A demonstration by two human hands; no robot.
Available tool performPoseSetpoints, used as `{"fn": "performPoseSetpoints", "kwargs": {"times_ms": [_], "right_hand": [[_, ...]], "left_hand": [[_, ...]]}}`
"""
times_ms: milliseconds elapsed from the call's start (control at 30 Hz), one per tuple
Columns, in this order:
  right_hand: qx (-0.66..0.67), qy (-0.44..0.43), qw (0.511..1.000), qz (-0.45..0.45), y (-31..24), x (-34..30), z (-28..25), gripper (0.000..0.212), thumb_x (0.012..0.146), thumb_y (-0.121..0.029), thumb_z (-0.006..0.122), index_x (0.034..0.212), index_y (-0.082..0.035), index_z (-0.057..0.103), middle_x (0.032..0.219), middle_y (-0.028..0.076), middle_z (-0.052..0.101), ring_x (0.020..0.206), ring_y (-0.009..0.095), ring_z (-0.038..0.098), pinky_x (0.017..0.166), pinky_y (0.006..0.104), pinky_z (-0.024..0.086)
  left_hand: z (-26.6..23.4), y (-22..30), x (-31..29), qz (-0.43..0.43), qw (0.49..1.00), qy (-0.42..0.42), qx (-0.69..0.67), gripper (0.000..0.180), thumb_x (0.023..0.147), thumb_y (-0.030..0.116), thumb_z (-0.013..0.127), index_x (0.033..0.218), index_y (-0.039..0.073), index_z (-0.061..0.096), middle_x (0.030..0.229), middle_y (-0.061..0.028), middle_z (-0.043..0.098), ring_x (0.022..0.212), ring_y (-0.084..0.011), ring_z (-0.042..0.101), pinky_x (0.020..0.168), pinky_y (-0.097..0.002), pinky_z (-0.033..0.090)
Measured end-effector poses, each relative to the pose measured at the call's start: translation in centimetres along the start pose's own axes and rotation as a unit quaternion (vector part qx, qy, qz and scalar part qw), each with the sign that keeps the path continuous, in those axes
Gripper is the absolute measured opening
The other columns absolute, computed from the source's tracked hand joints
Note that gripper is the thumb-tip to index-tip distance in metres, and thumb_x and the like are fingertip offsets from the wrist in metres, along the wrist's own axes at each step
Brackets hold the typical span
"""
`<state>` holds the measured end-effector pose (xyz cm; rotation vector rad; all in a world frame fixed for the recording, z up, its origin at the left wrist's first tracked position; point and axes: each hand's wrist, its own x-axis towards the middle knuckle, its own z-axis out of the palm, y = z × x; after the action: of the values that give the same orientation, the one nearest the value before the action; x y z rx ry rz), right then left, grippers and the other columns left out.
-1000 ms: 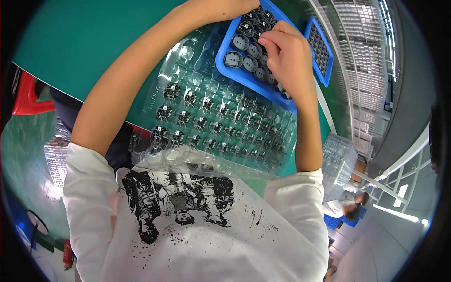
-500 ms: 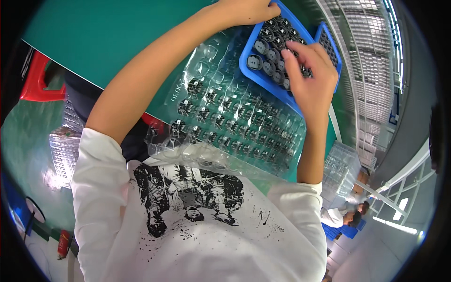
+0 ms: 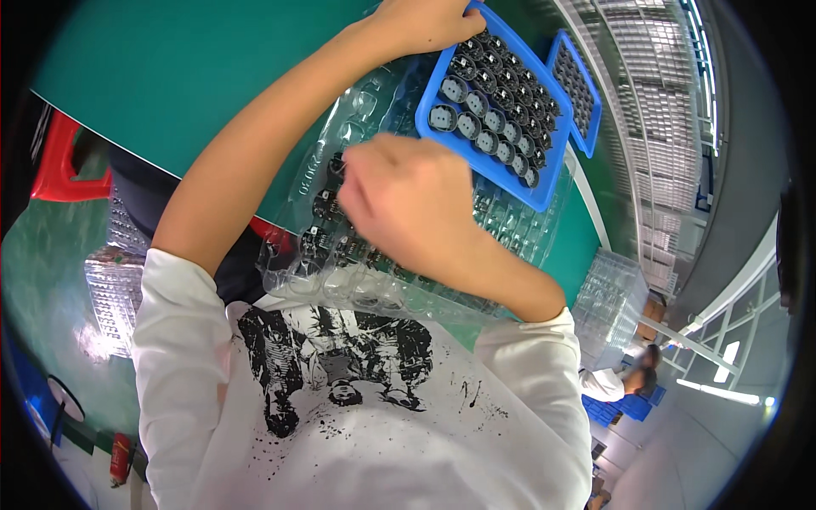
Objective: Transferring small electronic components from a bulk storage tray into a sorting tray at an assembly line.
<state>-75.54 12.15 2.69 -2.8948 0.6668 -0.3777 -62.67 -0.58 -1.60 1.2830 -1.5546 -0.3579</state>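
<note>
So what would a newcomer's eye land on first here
Probably the bright blue tray right of top centre, filled with rows of round parts, with the left hand at its top corner. Next, the right hand over the clear plastic tray near the middle. A red stool stands out at left.

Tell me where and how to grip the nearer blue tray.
Probably hold the nearer blue tray by its raised rim, left hand at the left end, right hand at the near right corner, coming from the person's side: round parts occupy its inside, and the second blue tray crowds its far right side.
</note>
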Motion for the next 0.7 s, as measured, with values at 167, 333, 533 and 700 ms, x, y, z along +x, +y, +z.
{"fn": "performPoseSetpoints", "kwargs": {"times_ms": [167,333,533,700], "right_hand": [[0.034,-0.012,0.999,-0.025,0.9,0.0,0.3,0.011,0.071,-0.007,0.067,0.069,-0.005,0.056,0.063,0.007,0.053,0.056,0.028,0.057,0.052,0.0390,0.045],[0.085,-0.028,0.996,-0.029,1.0,0.2,-1.6,0.007,0.074,-0.007,0.068,0.077,-0.005,0.063,0.068,0.008,0.060,0.058,0.026,0.060,0.052,0.0355,0.047],[-0.018,0.074,0.994,0.080,6.7,0.7,-5.4,0.008,0.082,-0.001,0.066,0.090,0.001,0.068,0.072,0.011,0.063,0.056,0.019,0.058,0.054,0.0286,0.045],[-0.015,0.062,0.994,0.085,7.9,0.3,-4.8,0.008,0.084,-0.002,0.066,0.090,0.002,0.067,0.072,0.012,0.063,0.056,0.020,0.058,0.054,0.0292,0.045]], "left_hand": [[-0.1,0.4,0.2,0.006,1.000,0.000,0.004,0.027,0.079,0.017,0.060,0.097,-0.002,0.064,0.084,-0.0213,0.067,0.083,-0.0376,0.065,0.077,-0.0462,0.050],[-0.2,0.1,0.2,-0.011,1.000,0.003,0.008,0.026,0.079,0.017,0.060,0.096,-0.002,0.064,0.083,-0.0219,0.067,0.083,-0.0383,0.065,0.077,-0.0462,0.050],[-0.2,0.4,-0.1,-0.008,1.000,0.005,-0.003,0.025,0.080,0.017,0.059,0.095,-0.002,0.063,0.083,-0.0224,0.066,0.082,-0.0387,0.065,0.075,-0.0473,0.050],[-0.1,0.5,0.1,0.002,1.000,0.015,0.006,0.024,0.080,0.017,0.059,0.095,-0.002,0.063,0.082,-0.0213,0.067,0.081,-0.0383,0.065,0.074,-0.0473,0.051]]}}
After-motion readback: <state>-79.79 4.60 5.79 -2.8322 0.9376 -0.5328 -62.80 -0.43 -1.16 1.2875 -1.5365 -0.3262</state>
